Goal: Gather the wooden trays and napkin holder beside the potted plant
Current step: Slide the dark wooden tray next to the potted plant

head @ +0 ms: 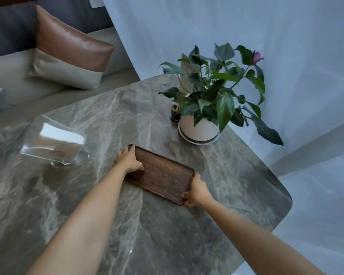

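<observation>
A dark wooden tray (163,174) lies flat on the grey marble table (87,195), a short way in front of the potted plant (203,124). My left hand (128,160) grips the tray's far left end, thumb inside the rim. My right hand (197,192) grips its near right end. I cannot tell whether more than one tray is stacked there. A clear acrylic napkin holder (54,143) with white napkins stands at the table's left, well apart from both hands.
A small dark toothpick jar (175,114) stands just left of the white pot. The table's rounded edge runs along the right, with pale floor and sheer curtain beyond. A sofa with a brown and beige cushion (68,54) sits behind the table's left side.
</observation>
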The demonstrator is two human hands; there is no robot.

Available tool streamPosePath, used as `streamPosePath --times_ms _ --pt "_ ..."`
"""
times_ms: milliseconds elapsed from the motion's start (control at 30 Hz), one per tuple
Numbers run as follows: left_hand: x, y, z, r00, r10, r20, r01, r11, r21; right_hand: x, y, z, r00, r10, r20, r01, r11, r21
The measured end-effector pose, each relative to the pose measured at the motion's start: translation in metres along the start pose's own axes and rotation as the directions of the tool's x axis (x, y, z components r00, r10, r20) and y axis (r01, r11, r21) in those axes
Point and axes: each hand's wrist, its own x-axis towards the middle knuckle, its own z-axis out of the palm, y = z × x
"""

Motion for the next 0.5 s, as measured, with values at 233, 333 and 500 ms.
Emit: streamPosePath --times_ms 233,333,500 --pt "0.046 0.055 -0.014 0.987 0.158 0.034 -0.161 0.980 0.115 0.024 0.004 -0.012 1.000 0.010 -0.029 -0.005 0.980 0.197" --pt "0.062 0.069 -0.017 0.977 0.213 0.030 -0.215 0.965 0.149 0.035 0.005 -0.015 0.998 0.040 -0.057 -0.023 0.961 0.276" --pt "0.077 0.086 -0.019 0.962 0.271 0.027 -0.271 0.944 0.189 0.039 0.003 -0.015 0.998 0.027 -0.055 -0.007 0.941 0.338"
